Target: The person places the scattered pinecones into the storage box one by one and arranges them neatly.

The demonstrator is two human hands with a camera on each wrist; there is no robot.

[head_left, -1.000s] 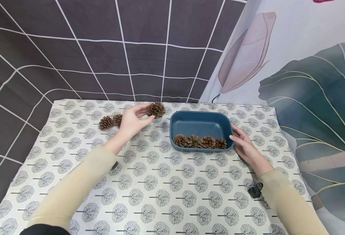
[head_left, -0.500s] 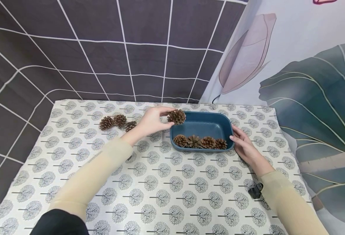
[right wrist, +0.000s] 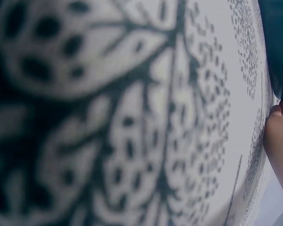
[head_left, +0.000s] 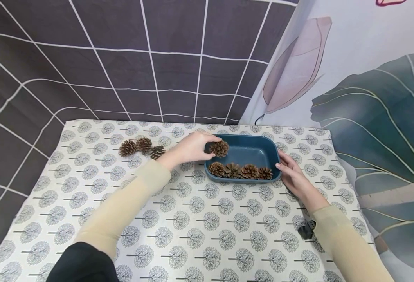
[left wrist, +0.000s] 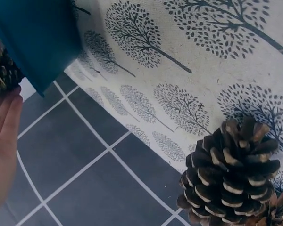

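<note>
Left hand [head_left: 194,147]: thumb and fingers pinch one cone, reaching over the container's left rim.
Held pine cone [head_left: 220,149]: at the fingertips, at the left end of the container, behind the row; whether it touches the floor there, cannot tell.
Right hand [head_left: 294,176]: holds the container's right end, thumb at the rim, other fingers along the outer end wall (wrist view mostly blurred cloth, hand only at its edge).
Blue container [head_left: 251,152]: rectangular, rounded corners, upright on the table, between the two hands.
Row of cones: four along the near wall inside, side by side: first cone [head_left: 216,169], second cone [head_left: 233,169], third cone [head_left: 249,170], fourth cone [head_left: 265,172].
Loose cones: three on the cloth, left of the container, near the left forearm: leftmost cone [head_left: 127,148], middle cone [head_left: 144,145], right cone [head_left: 157,152].
Tablecloth [head_left: 210,219]: pale, grey tree print.
Backdrop [head_left: 122,70]: dark, white grid lines.
Curtain [head_left: 369,129]: big leaf print, right side.
Sleeves [head_left: 119,211]: cream; black at the left elbow.
</note>
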